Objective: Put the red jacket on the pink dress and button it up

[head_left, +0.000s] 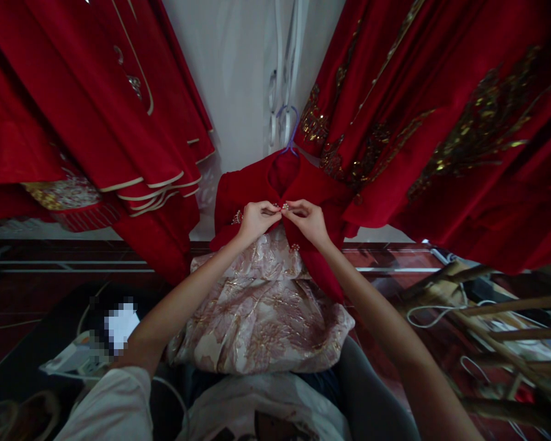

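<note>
Red jacket (239,190) hangs upright in front of the seated person, collar open, on a purple hanger (296,119) by the pale wall (234,73); both hands are at its front opening, just under the neckline. Left hand (258,220): thumb and index narrow, pinching the front edge, other fingers curled in. Right hand (310,222): same narrow pinch on the facing edge, at a small sparkly fastener (285,207). Fingertips of the two hands nearly meet; from where I'm standing I can't tell if the edges are joined between them. Another jewelled ornament (295,247) sits lower on the front, one more (237,217) just beside the left hand. Below the jacket, pinkish brocade cloth (266,312) with shiny thread spreads in folds toward the person's lap; can't tell if it's attached. Hanging to the person's left, red garments (96,92) with pale piping; to the right, red garments (395,122) with gold sequin work, near the jacket's shoulder. Low on the right, well apart from the hands: wooden frame (514,303) and white cable (434,321). Low on the left, near the forearm: clear plastic bag (68,358), beside a pixelated bright patch.
</note>
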A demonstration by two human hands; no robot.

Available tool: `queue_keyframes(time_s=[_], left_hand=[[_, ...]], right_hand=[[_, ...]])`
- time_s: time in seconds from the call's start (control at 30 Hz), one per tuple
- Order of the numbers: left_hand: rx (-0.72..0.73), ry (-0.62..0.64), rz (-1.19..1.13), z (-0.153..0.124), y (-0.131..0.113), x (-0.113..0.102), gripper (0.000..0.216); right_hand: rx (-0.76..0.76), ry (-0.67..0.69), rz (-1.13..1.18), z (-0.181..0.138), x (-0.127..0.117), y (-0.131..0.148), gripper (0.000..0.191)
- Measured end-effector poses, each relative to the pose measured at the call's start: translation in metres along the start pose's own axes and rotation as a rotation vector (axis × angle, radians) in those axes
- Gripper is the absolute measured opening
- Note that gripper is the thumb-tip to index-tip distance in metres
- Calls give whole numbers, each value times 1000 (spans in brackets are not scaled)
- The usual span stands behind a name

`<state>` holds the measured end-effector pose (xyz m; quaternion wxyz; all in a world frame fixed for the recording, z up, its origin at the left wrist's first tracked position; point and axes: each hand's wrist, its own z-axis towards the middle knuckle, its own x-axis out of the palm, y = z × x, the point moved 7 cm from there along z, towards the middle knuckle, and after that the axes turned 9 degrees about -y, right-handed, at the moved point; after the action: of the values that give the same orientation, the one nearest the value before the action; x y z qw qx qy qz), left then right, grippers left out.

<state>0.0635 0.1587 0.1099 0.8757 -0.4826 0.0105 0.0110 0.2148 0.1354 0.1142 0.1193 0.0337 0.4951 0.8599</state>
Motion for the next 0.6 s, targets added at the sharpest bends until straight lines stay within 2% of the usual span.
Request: queue_keyframes(time_s=[0.33, 0.6], left_hand=[[35, 57, 25, 9, -3, -1, 10], [108, 195, 66, 17, -6, 5, 7]], right_hand=[[-5, -59, -4, 3, 1, -11, 32], [37, -35, 41, 6, 2, -15, 32]])
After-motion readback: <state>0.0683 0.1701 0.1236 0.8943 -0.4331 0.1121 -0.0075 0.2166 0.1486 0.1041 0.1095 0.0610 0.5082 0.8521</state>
